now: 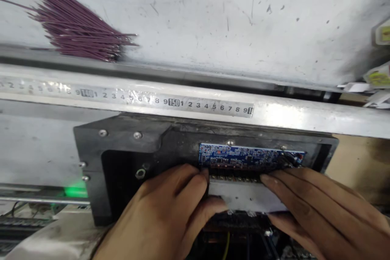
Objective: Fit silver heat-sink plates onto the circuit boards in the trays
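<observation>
A blue circuit board [243, 156] with a silvery metal block [243, 197] attached lies inside a black fixture [122, 146] below a metal rail. My left hand [170, 215] grips the left end of the metal block, fingers curled round it. My right hand [317, 207] holds the right end, with its fingers stretched along the top edge and the thumb underneath. Both hands press the part into the fixture's recess.
A metal rail with a number scale [170, 101] runs across above the fixture. A bundle of purple wires [76, 24] lies on the scuffed white surface at the upper left. A green light [74, 191] glows at the left. Yellow-labelled items [380, 77] sit at the right edge.
</observation>
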The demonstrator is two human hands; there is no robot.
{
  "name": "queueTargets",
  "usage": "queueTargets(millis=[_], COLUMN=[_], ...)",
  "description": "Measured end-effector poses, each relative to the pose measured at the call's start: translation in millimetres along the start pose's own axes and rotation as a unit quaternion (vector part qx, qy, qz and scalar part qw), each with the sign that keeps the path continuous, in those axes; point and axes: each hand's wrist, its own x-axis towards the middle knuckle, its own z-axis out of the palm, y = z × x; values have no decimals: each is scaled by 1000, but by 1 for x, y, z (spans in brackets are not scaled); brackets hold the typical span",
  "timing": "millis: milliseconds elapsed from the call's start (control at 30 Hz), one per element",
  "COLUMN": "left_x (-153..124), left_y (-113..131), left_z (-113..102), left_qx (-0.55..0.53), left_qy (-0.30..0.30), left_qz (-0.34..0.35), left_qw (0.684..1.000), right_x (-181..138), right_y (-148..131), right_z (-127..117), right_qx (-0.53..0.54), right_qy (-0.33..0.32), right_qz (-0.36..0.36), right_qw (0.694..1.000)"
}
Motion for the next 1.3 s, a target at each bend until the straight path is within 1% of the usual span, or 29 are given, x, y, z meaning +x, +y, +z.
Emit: queueTargets(millis=[133,200,333,467,567,800,1100,1300], left_x=[2,3,5,7,10,14,16,16], left_y=[1,1,0,0,-3,-7,-8,-9], left_z=[-2,-2,-1,3,5,6,5,4], left_qx=[-42,-47,-7,-12,-25,-69,-95,-107], left_qy=[30,35,27,64,80,45,30,22], left_qz=[-29,-12,33,72,95,123,116,109], left_qw=[998,998,999,995,992,989,988,988], right_x=[17,22,18,10,7,6,6,7], right_y=[-4,-6,-11,-17,-16,-7,-5,-3], right_z=[2,3,13,29,39,46,47,45], right_qx=[-13,-16,-18,-66,-97,-113,-129,-110], right_qy=[56,78,110,170,195,202,203,201], right_qz=[-21,-23,-17,-7,-13,-39,-55,-68], right_qw=[998,997,994,983,976,972,969,971])
